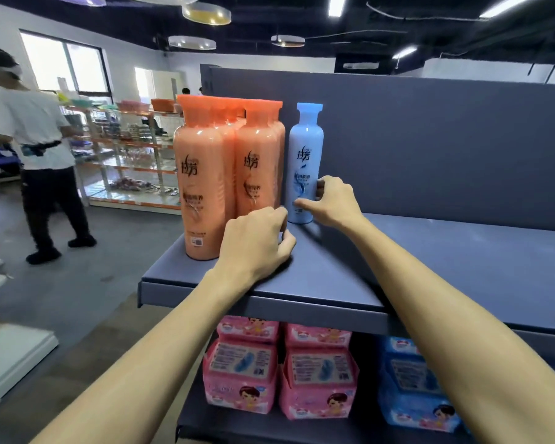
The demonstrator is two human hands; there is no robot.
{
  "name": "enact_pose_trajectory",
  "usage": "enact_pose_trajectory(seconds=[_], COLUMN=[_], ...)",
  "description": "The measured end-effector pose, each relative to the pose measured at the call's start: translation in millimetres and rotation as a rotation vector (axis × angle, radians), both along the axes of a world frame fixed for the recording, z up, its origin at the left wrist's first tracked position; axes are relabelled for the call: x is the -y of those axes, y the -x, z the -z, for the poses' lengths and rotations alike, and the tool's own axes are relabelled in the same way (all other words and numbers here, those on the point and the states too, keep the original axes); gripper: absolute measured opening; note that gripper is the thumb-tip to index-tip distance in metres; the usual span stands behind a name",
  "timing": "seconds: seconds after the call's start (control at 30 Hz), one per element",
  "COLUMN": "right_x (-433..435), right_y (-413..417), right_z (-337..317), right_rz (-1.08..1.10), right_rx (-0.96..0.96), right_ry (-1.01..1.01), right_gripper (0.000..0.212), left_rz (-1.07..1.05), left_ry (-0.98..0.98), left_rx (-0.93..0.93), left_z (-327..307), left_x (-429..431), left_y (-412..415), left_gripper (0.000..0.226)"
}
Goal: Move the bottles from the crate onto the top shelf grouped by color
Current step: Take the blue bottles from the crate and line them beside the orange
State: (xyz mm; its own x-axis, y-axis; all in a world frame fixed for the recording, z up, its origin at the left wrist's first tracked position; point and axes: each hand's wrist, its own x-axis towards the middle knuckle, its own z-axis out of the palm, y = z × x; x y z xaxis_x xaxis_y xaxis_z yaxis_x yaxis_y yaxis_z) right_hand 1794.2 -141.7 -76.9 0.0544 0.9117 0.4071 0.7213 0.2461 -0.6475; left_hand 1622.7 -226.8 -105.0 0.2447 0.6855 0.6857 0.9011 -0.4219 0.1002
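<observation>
Several orange bottles (pixel 202 174) stand upright in a tight group at the left end of the grey top shelf (pixel 430 257). One light blue bottle (pixel 305 155) stands just to their right, close to the back panel. My right hand (pixel 330 200) grips the blue bottle low down, thumb on its front and fingers round its right side. My left hand (pixel 257 241) hovers in front of the orange group with fingers curled, holding nothing; whether it touches a bottle I cannot tell. The crate is out of view.
Pink packs (pixel 244 363) and blue packs (pixel 414 386) fill the shelf below. A person in a white shirt (pixel 36 129) stands in the aisle at the left. Orange-framed shelving (pixel 132 155) stands behind. A white ledge (pixel 13 357) sits at the lower left.
</observation>
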Motion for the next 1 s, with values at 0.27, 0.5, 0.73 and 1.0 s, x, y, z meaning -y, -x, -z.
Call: enact_pose_trajectory(seconds=[0.27, 0.5, 0.73, 1.0], right_x=[-29.2, -38.5, -32.0, 9.0], right_y=[16.5, 13.7, 13.9, 23.8], right_z=[2.4, 11.4, 11.8, 5.9], right_rz=[0.057, 0.066, 0.07, 0.126], right_rx=[0.027, 0.045, 0.022, 0.15], right_ry=[0.026, -0.026, -0.057, 0.003], right_gripper=[0.044, 0.043, 0.042, 0.04], left_rz=[0.003, 0.007, 0.012, -0.005], left_ry=[-0.001, -0.005, -0.013, 0.008], left_rx=[-0.004, -0.01, -0.005, -0.004], left_z=[-0.1, 0.9, 1.7, -0.1], left_x=[0.4, 0.1, -1.3, 0.7], left_y=[-0.1, 0.0, 1.2, 0.7], left_gripper=[0.016, 0.016, 0.017, 0.017])
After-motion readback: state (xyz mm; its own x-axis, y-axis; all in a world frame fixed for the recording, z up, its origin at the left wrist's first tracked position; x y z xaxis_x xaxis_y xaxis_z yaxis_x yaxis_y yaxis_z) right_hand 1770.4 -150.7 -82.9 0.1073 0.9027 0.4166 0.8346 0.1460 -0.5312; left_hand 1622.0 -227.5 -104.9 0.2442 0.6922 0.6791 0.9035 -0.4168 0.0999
